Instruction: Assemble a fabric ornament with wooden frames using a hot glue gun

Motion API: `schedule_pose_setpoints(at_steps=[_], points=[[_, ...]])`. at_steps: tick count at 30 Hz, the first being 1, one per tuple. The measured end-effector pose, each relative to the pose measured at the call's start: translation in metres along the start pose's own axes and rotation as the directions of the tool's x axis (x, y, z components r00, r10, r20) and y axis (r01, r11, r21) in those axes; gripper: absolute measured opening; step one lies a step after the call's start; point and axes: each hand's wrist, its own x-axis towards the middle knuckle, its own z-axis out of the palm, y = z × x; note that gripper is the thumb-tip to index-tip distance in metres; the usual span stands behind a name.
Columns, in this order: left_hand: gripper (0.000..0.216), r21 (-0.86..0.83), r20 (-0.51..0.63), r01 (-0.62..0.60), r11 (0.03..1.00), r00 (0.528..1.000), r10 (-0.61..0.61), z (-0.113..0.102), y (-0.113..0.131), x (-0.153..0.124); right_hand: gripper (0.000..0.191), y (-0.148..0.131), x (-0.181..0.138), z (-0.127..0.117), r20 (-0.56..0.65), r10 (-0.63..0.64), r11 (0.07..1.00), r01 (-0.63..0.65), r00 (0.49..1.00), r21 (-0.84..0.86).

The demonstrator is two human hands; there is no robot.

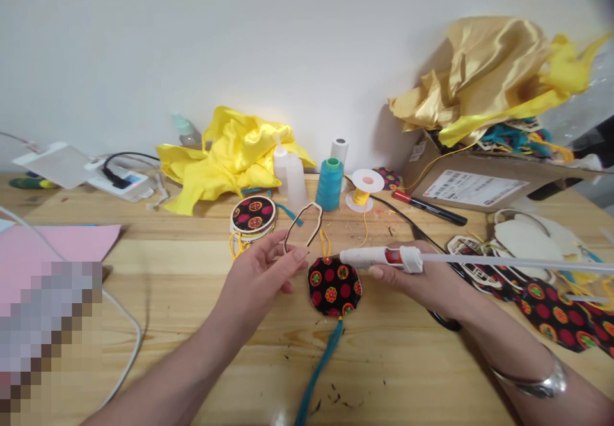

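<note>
My left hand [268, 266] pinches a thin ring-shaped frame [314, 224] with a dark edge, tilted up from the table. In my right hand [412, 279] is a white glue gun [369, 258] with a long clear glue stick [503, 261] running out of its back. The gun's nozzle is at the top edge of a round black patterned fabric piece [334, 287] lying on the table; whether it touches cannot be told. A yellow cord loop [326, 242] sticks out above that piece, and a teal tassel [321, 365] hangs from its lower edge.
Behind my hands stand a teal thread cone [330, 185], white bottles [295, 181], a yellow thread spool [362, 197] and yellow satin [230, 151]. A cardboard box [480, 183] with fabric is at back right. Fabric scraps [551, 311] lie right, a power strip [125, 184] left.
</note>
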Motion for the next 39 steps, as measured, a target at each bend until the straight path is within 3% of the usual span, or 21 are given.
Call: schedule_pose_setpoints(at_steps=[25,33,39], points=[[0.048,-0.001,0.035,0.029,1.0,0.999,-0.029,0.001,-0.002,0.0,0.036,-0.003,-0.001,-0.002,-0.063,-0.034,0.999,0.036,0.997,0.031],[0.056,0.007,0.021,0.017,1.0,1.0,-0.017,0.002,-0.002,0.0,0.041,-0.005,-0.003,0.008,-0.041,-0.108,0.983,0.1,0.993,-0.157],[0.059,0.012,0.029,0.014,1.0,0.999,-0.014,0.001,-0.003,0.0,0.043,-0.007,-0.004,0.012,-0.036,-0.096,0.96,0.083,0.995,-0.269]])
